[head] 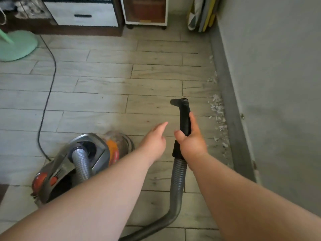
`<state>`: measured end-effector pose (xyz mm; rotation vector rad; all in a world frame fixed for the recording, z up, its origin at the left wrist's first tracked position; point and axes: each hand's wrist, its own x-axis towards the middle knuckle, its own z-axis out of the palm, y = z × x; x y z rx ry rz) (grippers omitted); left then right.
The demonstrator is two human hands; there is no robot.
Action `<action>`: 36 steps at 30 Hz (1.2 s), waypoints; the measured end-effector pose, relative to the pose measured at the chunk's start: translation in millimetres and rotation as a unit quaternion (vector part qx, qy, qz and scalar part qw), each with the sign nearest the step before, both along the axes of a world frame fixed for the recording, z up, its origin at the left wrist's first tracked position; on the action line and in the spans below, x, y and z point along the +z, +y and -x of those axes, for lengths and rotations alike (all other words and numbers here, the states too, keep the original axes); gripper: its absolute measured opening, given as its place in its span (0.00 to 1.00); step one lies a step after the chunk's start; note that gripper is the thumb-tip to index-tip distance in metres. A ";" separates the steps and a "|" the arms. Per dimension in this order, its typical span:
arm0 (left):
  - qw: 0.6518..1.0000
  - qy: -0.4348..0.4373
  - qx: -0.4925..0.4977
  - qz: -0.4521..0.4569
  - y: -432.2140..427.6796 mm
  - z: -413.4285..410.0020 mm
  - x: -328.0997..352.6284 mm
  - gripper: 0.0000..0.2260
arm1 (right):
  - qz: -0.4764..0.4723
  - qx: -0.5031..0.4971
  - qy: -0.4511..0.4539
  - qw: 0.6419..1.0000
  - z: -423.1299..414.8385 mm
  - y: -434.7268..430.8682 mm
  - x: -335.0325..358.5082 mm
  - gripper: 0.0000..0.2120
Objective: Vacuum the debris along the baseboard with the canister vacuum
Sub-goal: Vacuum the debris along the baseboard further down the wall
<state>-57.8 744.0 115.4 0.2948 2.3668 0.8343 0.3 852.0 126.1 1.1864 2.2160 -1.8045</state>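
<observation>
My right hand [191, 143] is wrapped tight round the black curved plastic hose handle [184, 119], thumb on the near-left side, fingers curled over the right. My left hand [153, 140] is just left of it, fingers straight and relaxed, holding nothing and touching nothing. The handle's open tip [179, 101] points far and a bit left, raised off the floor; it's blurry, so probably no floor head is fitted, but I can't tell for sure. The grey ribbed flexible hose [177, 185] drops from the handle toward me and curves left toward the silver-and-orange canister vacuum [78, 162], which sits on the grey wood-look plank floor [107, 84] near left. Its thin black power cord [47, 94] runs off to the far left, past a mint-green round fan base [17, 46].

The white scattered paper-like debris [217, 108] lies in a strip against the dark grey baseboard [231, 110] on the right, near the tip but apart from it.

Step, as I judge it: aiming, with no suction contact yet. Next move needs the tip swung right and lowered onto the debris, then drawn along the baseboard. The left hand may be needed to steady the hose.
</observation>
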 end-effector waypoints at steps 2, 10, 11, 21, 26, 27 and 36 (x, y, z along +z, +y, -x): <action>0.998 -0.025 -0.044 -0.035 13.1 -17.4 -4.6 0.25 | 0.024 -0.073 0.010 0.997 -15.3 14.5 0.0 0.33; 0.973 -0.124 -0.156 -0.120 46.5 -86.7 -0.4 0.23 | 0.085 -0.273 0.030 0.958 -98.0 45.6 11.6 0.29; 0.968 -0.140 -0.167 -0.127 51.6 -96.0 0.8 0.23 | 0.090 -0.293 0.035 0.951 -108.0 50.6 11.7 0.29; 0.952 -0.183 -0.188 -0.158 68.6 -182.9 -25.0 0.30 | 0.197 -0.366 0.046 0.909 -179.1 80.6 -22.9 0.35; 0.959 -0.165 -0.209 -0.101 57.8 -217.6 -45.6 0.36 | 0.233 -0.338 -0.001 0.912 -214.4 83.9 -39.7 0.42; 0.958 -0.167 -0.219 -0.086 55.4 -221.4 -49.8 0.36 | 0.238 -0.344 -0.003 0.908 -220.6 84.6 -44.2 0.41; 0.943 -0.163 -0.290 -0.028 62.5 -238.6 -114.6 0.31 | 0.218 -0.401 -0.026 0.889 -259.7 82.5 -121.5 0.31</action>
